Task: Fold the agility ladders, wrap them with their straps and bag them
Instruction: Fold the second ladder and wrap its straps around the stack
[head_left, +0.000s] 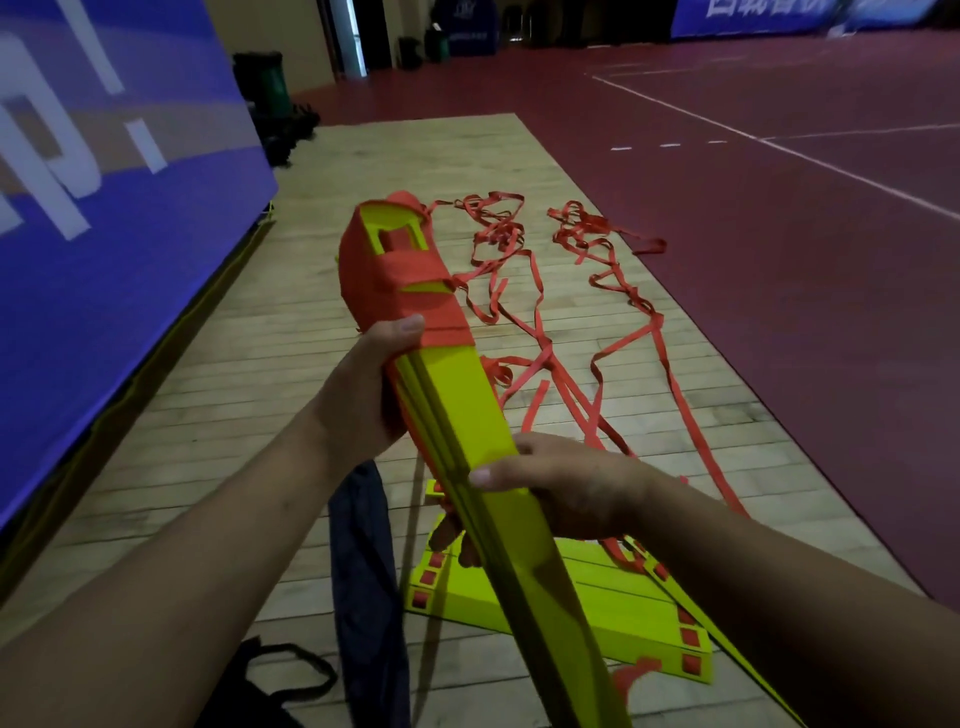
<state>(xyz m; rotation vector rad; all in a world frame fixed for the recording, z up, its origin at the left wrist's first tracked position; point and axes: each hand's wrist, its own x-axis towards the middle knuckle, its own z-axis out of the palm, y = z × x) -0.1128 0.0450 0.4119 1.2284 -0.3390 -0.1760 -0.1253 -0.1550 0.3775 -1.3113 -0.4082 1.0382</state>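
Note:
A stack of yellow ladder rungs (467, 410) is held up lengthwise in front of me, its far end bound in red strap (395, 291). My left hand (374, 384) grips the stack just below the wrapped part, thumb on the red strap. My right hand (561, 488) clasps the stack lower down, fingers curled under it. More red straps (587, 338) trail loose across the wooden floor. A second folded yellow stack (587, 608) lies on the floor beneath my hands. A dark bag (363, 571) lies flat to the left of it.
A blue banner wall (104, 208) runs along the left. The wooden strip (311, 364) borders a red court floor (779, 260) on the right. Dark bins and gear (270, 98) stand at the far end. A black strap loop (291, 670) lies near my left forearm.

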